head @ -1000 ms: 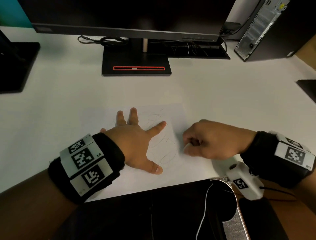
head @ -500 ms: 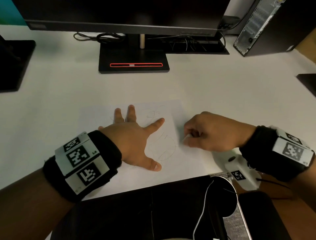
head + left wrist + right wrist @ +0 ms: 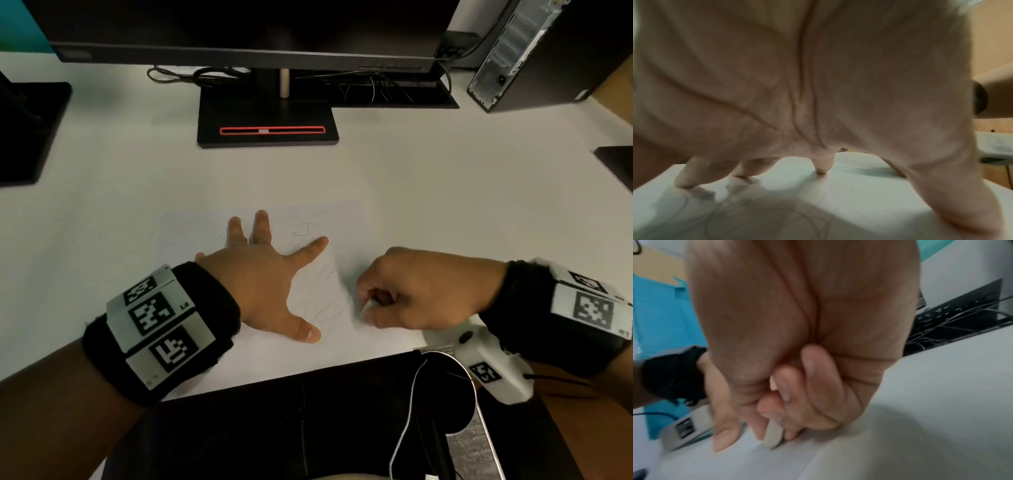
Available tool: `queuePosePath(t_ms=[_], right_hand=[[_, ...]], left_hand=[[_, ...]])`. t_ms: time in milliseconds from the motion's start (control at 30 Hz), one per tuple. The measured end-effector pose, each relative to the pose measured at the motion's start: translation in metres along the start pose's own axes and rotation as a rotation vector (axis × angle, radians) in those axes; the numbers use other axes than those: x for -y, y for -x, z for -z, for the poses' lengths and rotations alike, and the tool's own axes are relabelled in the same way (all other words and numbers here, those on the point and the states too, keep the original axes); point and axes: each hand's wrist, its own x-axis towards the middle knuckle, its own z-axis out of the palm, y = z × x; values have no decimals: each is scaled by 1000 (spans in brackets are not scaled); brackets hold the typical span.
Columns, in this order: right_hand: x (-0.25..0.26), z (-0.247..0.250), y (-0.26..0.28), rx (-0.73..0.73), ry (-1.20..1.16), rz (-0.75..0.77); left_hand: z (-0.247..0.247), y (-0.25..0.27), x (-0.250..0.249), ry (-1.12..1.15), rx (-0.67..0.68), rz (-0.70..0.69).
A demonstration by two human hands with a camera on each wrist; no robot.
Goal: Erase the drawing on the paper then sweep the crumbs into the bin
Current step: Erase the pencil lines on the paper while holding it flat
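Observation:
A white sheet of paper (image 3: 191,236) lies on the white desk, with faint pencil scribbles (image 3: 322,308) on its right half. My left hand (image 3: 267,274) lies flat on the sheet, fingers spread, pressing it down; the left wrist view shows its fingertips (image 3: 821,168) on the paper (image 3: 859,203). My right hand (image 3: 411,291) is curled at the sheet's right edge and pinches a small white eraser (image 3: 772,434) whose tip touches the paper. No bin is in view that I can identify.
A monitor on a black stand (image 3: 267,126) rises at the back centre, with cables behind it. A computer tower (image 3: 534,51) stands back right, another black base (image 3: 27,130) at the left. The desk's front edge (image 3: 308,370) runs just below my hands.
My right hand has shifted slightly along the sheet's right edge with the eraser. The left hand stays flat on the paper.

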Motion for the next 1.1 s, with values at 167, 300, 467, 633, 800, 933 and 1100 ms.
queuePosePath(t_ms=[167,300,467,633,800,933,1100], right_hand=[[-8,4,-5,-107,31,-33],[7,-3,-3,9,29,8],[-10,12,-7,-116,54,-68],[4,1,-5,7,13,-10],[-5,10,-9,-60,19,-69],[12,1,-5,66,-2,1],[-10,16,-11,-107,50,-99]], left_hand=[[1,-1,0,-1,-2,8],[1,0,-1,-4,-5,12],[1,0,0,-1,-1,11],[1,0,-1,-7,-4,12],[1,0,1,-2,4,11],[2,-1,0,-1,5,12],[1,0,1,1,6,8]])
